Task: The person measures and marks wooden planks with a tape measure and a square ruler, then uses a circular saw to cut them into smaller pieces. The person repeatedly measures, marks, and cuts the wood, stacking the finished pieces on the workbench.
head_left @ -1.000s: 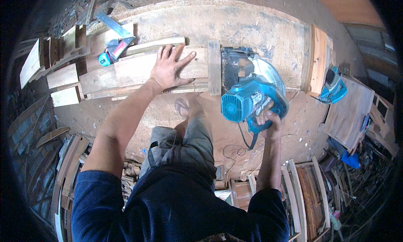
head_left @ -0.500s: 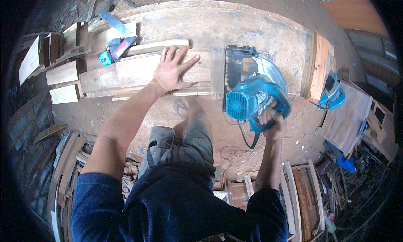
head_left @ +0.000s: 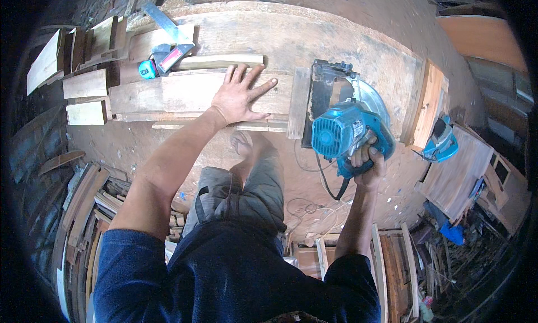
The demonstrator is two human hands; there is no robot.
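Observation:
My left hand [head_left: 238, 96] lies flat with spread fingers on a pale wooden board [head_left: 188, 92], near its right end. A narrow wood strip [head_left: 299, 101] sits crosswise at that end. Just right of the strip is the blue circular saw [head_left: 342, 129], its dark base plate standing along the strip's side. My right hand [head_left: 367, 157] is wrapped round the saw's rear handle. The saw's silver guard faces right; its blade cannot be made out. Beyond my left fingertips lies a thin wooden stick [head_left: 221, 61], running along the board's far edge.
A try square [head_left: 168, 28] and a blue tape measure [head_left: 148, 69] lie at the far left of the workbench [head_left: 358, 42]. Wood blocks [head_left: 85, 84] stand at its left end. Another blue power tool [head_left: 441, 141] is at the right. A cord [head_left: 328, 183] hangs below the saw.
The view has shifted a little, so the bench things appear slightly further right. Both hands keep their places on the board and the saw handle.

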